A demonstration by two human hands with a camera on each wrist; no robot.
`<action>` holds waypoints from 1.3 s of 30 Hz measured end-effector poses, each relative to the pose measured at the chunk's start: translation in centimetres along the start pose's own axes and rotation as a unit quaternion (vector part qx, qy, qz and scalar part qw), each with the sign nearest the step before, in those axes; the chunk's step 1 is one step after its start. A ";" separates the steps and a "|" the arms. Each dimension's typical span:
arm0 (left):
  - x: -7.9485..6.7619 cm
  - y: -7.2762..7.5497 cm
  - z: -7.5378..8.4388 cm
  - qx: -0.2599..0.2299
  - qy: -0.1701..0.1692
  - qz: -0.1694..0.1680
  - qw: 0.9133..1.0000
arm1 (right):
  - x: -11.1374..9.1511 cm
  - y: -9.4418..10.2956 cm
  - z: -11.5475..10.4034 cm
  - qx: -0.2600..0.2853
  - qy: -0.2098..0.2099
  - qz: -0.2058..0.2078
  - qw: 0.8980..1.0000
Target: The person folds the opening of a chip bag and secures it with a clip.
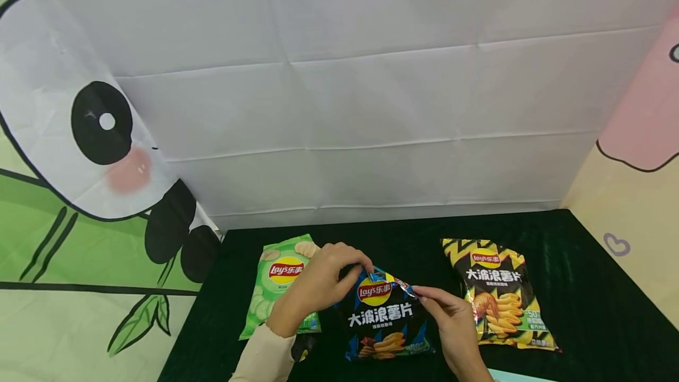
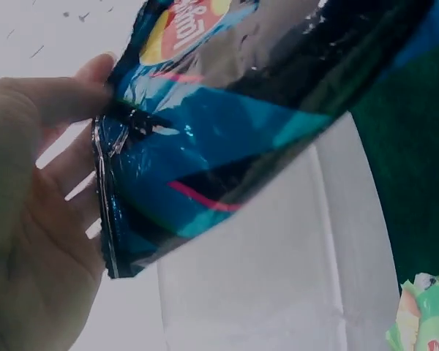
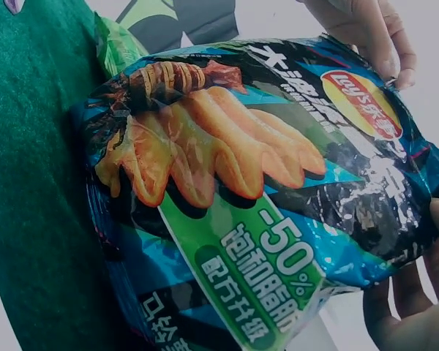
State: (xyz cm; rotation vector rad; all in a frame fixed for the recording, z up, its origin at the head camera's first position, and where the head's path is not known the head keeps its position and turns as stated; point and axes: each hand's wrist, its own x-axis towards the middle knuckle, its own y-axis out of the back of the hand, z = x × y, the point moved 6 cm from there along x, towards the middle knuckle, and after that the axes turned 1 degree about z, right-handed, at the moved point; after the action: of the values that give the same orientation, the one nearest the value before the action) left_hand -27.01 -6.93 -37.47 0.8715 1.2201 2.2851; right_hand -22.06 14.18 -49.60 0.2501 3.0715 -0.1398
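A black and blue Lay's chip bag [image 1: 386,318] is held up by its top edge between both hands, its printed front facing the head camera. My left hand [image 1: 330,273] pinches the top edge near the left corner, thumb and fingers on either side of the seal in the left wrist view. At the top right corner, my right hand [image 1: 457,326] pinches the same seal. In the right wrist view the bag's front [image 3: 230,150] looks puffed out. Just left of it, a green Lay's chip bag [image 1: 281,258] lies partly behind my left hand and forearm.
A black and yellow Lay's chip bag [image 1: 498,296] lies right of my right hand. Dark green cloth [image 1: 583,287] covers the table, with a white sheet [image 1: 382,175] behind it. Below my left wrist, a small black and yellow item [image 1: 303,348] is partly hidden. A pale blue edge [image 1: 517,376] shows at the front.
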 end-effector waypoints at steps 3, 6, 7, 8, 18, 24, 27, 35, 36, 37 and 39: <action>-0.1 -0.2 0.3 0.026 0.000 0.007 1.000 | -0.1 0.0 0.1 0.006 0.003 -0.001 1.000; 0.0 -0.4 0.5 0.049 0.005 0.024 0.998 | -0.1 0.1 0.1 0.010 0.011 -0.005 1.000; 0.0 -0.5 0.5 0.056 0.007 0.032 0.998 | -0.1 0.1 0.1 0.010 0.014 -0.007 1.000; 0.1 -0.5 0.6 0.060 0.008 0.041 0.997 | -0.1 0.1 0.0 0.011 0.018 -0.009 1.000; 0.7 -1.0 0.7 0.070 0.014 0.087 0.994 | -0.4 -0.1 -0.4 0.051 0.039 -0.011 0.998; 1.0 -1.1 1.1 0.034 0.004 0.060 0.998 | 0.1 -0.8 -0.3 -0.006 0.017 -0.010 1.000; 0.9 -1.1 1.4 0.023 -0.002 0.043 0.999 | 0.3 -1.4 -0.7 -0.033 0.037 -0.024 0.998; 0.7 -1.0 1.4 0.038 0.020 0.012 0.999 | 0.4 -2.0 -1.5 -0.053 0.082 -0.042 0.994; 0.7 -0.9 1.4 0.040 0.023 0.010 0.999 | 0.4 -2.0 -1.5 -0.055 0.084 -0.044 0.994; 0.6 -0.9 1.4 0.045 0.024 0.010 0.999 | 0.4 -2.0 -1.5 -0.057 0.088 -0.048 0.993; 0.6 -0.8 1.4 0.058 0.019 0.015 0.998 | 0.4 -1.9 -1.5 -0.073 0.092 -0.050 0.992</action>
State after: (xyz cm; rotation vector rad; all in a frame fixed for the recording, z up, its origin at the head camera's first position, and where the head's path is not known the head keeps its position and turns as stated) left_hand -26.43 -5.38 -37.35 0.8953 1.3763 2.2833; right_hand -22.86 12.54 -47.98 0.1059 3.2577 0.1093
